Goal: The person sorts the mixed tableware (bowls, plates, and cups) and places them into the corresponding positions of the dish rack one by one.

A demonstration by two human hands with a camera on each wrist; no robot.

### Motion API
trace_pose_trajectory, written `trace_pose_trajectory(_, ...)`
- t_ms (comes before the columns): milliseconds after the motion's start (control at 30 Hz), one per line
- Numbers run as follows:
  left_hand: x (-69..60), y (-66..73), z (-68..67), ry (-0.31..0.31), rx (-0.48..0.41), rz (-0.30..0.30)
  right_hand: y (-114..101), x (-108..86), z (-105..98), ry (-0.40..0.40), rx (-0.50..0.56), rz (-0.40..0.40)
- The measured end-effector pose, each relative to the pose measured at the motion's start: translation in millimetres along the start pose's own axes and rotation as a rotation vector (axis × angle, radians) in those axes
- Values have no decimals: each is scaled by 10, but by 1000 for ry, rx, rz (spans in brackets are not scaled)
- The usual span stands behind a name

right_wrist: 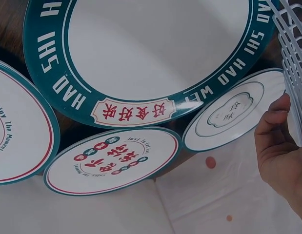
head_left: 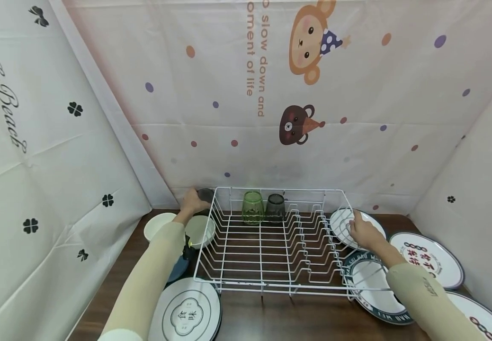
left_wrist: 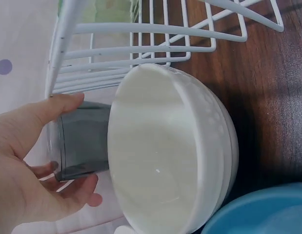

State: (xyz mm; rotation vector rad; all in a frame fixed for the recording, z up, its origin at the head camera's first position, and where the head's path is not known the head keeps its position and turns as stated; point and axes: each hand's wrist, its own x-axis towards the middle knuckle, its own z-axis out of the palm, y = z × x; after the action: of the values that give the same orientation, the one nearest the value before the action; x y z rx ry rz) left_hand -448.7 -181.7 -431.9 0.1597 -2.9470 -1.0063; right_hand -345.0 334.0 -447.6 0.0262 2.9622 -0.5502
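At the back left, my left hand (head_left: 193, 202) grips a dark grey glass (left_wrist: 86, 139); in the left wrist view the thumb and fingers lie on either side of it. A white bowl (left_wrist: 155, 146) partly hides that glass. The white wire dish rack (head_left: 260, 286) stands in the middle, with a green glass (head_left: 253, 207) and a dark glass (head_left: 275, 207) upside down at its back. My right hand (head_left: 365, 233) holds the rack's right side with curled fingers, above a white plate (head_left: 337, 220). Part of its grip is hidden in the right wrist view.
Left of the rack are another white bowl (head_left: 157, 223), a blue bowl (left_wrist: 268, 214) and a stack of plates (head_left: 166, 303). To the right lie a green-rimmed plate (head_left: 378, 289) and a plate with red lettering (head_left: 442, 258). A printed cloth (head_left: 228, 118) hangs behind the table.
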Motion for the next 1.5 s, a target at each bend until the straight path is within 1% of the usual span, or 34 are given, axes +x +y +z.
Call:
trace_pose_trajectory(133, -21, -10, -83, 21, 80, -31, -48, 33, -12, -4, -5, 2)
trace_pose_trajectory(233, -46, -23, -147, 43, 72, -45, -64, 50, -13, -2, -13, 3)
trace_pose_trajectory(333, -87, -14, -222, 83, 50, -20, -58, 54, -6, 9, -41, -2)
trace_pose_trajectory(500, -166, 44, -332, 146, 55, 55, -31, 28, -4, 30, -93, -8)
trace_pose_trajectory(633, -249, 101, -394, 164, 64, 99, -29, -18, -10, 22, -102, -13)
trace_pose_trajectory(767, -345, 170, -444, 156, 72, 143, -54, -49, -34, 51, -125, -17)
trace_pose_trajectory(833, -401, 211, -466, 147, 89, 175, -70, -58, -48, 63, -124, -7)
trace_pose_trajectory(900, -458, 253, -474, 137, 101, 205, -76, -76, -55, 65, -109, 8)
trace_pose_trajectory(1000, -532, 298, -486, 144, 126, 249, -69, -95, -51, 51, -71, 19)
trace_pose_trajectory(1100, -598, 340, -505, 150, 123, 292, -51, -97, -30, 56, -60, 2)
trace_pose_trajectory(1200, -676, 404, -513, 141, 79, 360, -18, -77, -14, 116, -78, -57)
trace_pose_trajectory(1300, -797, 485, -494, 121, 6, 437, 8, -56, -30, 169, -78, -99)
trace_pose_trajectory(1400, -975, 609, -450, 113, -51, 511, 34, -78, -83, 187, -93, -120)
trace_pose_trajectory(1433, -1045, 651, -443, 104, -71, 526, 29, -93, -103, 195, -100, -123)
trace_pose_trajectory(1500, -1180, 730, -425, 91, -107, 553, -17, -135, -146, 222, -163, -149)
